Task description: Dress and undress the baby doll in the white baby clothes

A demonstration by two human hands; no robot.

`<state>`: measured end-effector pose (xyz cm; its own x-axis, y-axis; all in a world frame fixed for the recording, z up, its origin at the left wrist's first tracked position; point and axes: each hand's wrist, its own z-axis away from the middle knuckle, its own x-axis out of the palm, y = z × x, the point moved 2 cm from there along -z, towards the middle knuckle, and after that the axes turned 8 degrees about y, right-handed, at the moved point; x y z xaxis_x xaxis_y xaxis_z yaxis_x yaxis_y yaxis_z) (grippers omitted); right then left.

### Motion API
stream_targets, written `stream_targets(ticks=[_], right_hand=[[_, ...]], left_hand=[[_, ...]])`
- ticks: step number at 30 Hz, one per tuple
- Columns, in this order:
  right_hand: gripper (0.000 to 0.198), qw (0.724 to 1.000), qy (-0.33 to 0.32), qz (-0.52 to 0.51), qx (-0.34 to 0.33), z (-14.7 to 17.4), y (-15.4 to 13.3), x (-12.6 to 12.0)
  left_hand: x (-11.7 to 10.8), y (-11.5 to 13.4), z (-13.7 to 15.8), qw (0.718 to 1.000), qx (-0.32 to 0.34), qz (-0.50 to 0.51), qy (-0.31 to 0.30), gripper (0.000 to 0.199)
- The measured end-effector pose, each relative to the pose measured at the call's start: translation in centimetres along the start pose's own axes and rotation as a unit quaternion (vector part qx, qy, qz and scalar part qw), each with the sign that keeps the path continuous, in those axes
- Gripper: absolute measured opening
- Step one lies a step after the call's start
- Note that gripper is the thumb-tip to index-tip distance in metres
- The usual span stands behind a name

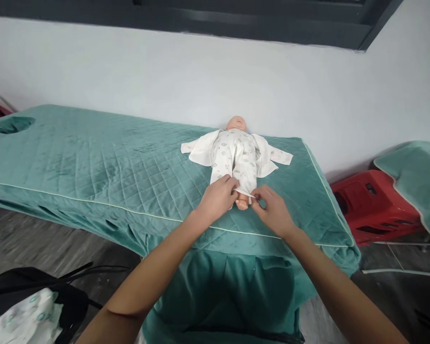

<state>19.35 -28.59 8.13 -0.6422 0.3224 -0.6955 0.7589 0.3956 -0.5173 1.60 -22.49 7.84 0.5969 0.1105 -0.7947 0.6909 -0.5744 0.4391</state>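
Note:
A baby doll [236, 123] lies on its back on the green quilted bed cover [139, 157], its head toward the wall. White printed baby pants [245, 165] lie over its body and legs, and a white baby shirt [202, 147] spreads out to both sides beneath. My left hand [218, 198] pinches the hem of one pant leg. The same hem's other side is between the fingers of my right hand [272, 208]. The doll's foot [241, 204] pokes out below the hem, between my hands. The other foot is mostly hidden behind my left hand.
The bed's piped front edge [129, 210] runs below my forearms. At right stand a red plastic stool [378, 205] and another green-covered surface [419, 177]. A white printed bag or cloth [28, 317] rests on something black at lower left. A white wall [129, 76] is behind.

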Motion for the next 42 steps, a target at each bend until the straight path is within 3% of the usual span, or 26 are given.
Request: stream_targets(ticks=[5,10,14,17,20,23,27,31,36,42], right_hand=[[0.011,0.998,-0.023,-0.052,0.029,1.2,-0.6,-0.4],[0.008,0.997,-0.020,-0.068,0.007,1.7,-1.4,-1.5],[0.011,0.995,-0.098,-0.029,-0.002,2.3,-0.5,-0.6],[0.008,0.990,-0.139,-0.009,0.003,2.4,0.1,0.2],[0.016,0.994,-0.109,0.002,-0.010,1.8,-0.1,0.5],[0.028,0.993,-0.105,0.021,-0.053,1.0,-1.0,1.2],[0.019,0.983,-0.145,0.047,-0.101,0.5,-1.4,2.8],[0.008,0.988,-0.127,0.022,-0.084,0.8,-0.9,3.4],[0.012,0.988,-0.125,0.023,-0.090,1.5,-1.0,3.3],[0.005,0.991,-0.100,-0.052,-0.073,0.1,0.4,2.5]], left_hand=[[-0.7,0.9,1.6,0.999,0.049,0.016,-0.016,0.015],[-1.9,1.9,3.7,0.996,0.083,0.036,0.006,0.020],[-1.5,1.5,5.4,0.994,0.108,-0.010,-0.017,0.022],[-1.2,0.2,6.2,0.995,0.088,-0.048,0.012,0.018],[-0.9,-1.3,6.5,0.996,0.052,-0.066,0.021,0.026],[-0.7,-2.3,6.6,0.999,0.050,0.006,-0.001,0.015],[-0.9,-3.0,6.6,0.994,0.028,0.110,0.012,0.011],[-1.4,-3.6,7.4,0.988,0.026,0.147,0.046,0.012],[-1.2,-4.7,8.9,0.982,0.026,0.149,0.114,0.009],[-0.8,-6.6,8.2,0.969,0.011,0.235,0.076,0.009]])
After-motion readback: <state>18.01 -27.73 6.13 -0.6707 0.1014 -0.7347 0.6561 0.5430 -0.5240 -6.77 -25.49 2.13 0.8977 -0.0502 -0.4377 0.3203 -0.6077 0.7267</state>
